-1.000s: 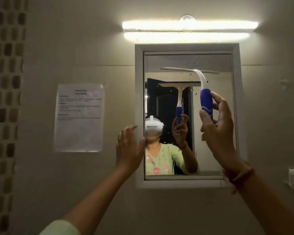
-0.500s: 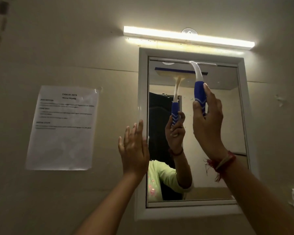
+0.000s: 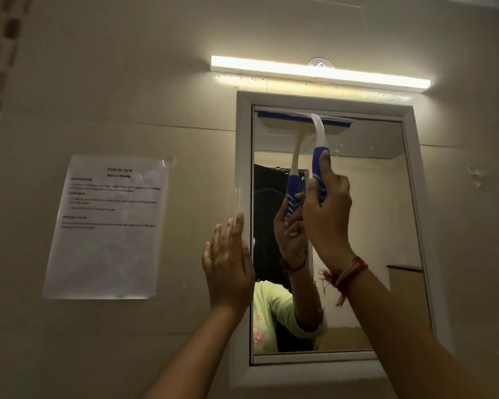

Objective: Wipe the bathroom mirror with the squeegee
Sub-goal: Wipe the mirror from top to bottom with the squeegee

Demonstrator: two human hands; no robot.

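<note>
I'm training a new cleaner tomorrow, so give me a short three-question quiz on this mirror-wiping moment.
1. True or false: the right hand grips the squeegee by its blue handle.
2. Where on the mirror is the squeegee's blade? A) along the top edge B) across the middle C) at the bottom edge
3. In one word: what is the left hand holding?
Key: 1 true. 2 A. 3 nothing; its fingers are straight, beside the mirror's left frame.
</note>
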